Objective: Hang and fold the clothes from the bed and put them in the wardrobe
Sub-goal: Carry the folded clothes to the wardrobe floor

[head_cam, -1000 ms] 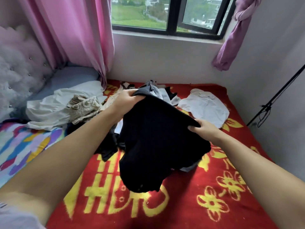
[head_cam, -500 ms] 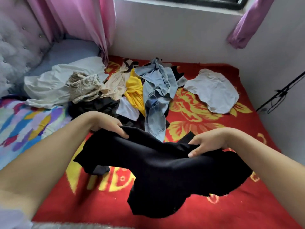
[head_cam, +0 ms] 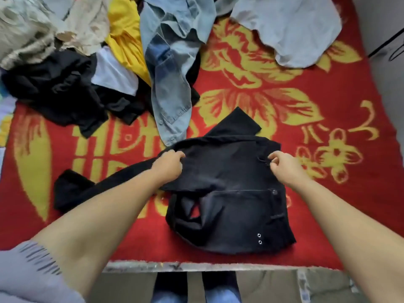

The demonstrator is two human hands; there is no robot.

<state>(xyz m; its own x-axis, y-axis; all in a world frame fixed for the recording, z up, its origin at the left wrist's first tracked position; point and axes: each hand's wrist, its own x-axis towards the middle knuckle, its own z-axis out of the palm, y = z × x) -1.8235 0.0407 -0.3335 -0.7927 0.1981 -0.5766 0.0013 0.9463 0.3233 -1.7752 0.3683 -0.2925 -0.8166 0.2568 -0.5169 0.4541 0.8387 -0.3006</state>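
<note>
black, heavy cotton garment (head_cam: 227,193) with a button and two small metal eyelets lies flat on the red-and-yellow flowered blanket (head_cam: 284,101) at the near edge of the bed, straight ahead of the person and between the two forearms. the left hand (head_cam: 169,164) has its fingers curled into the cloth at the upper left edge; the right hand (head_cam: 282,166) pinches the upper right edge, just beside a small loop. both hands sit on the far side of the body panel, level with each other, so neither is clearly nearer. the garment's long axis seems to run crosswise: one long limb trails out to the left under the left forearm, another pokes up and away behind the hands. folding will likely mean bringing that left limb in across the panel. the crumpled heap of denim, yellow, white and black clothes (head_cam: 131,62) lies well apart, further up the bed.
</note>
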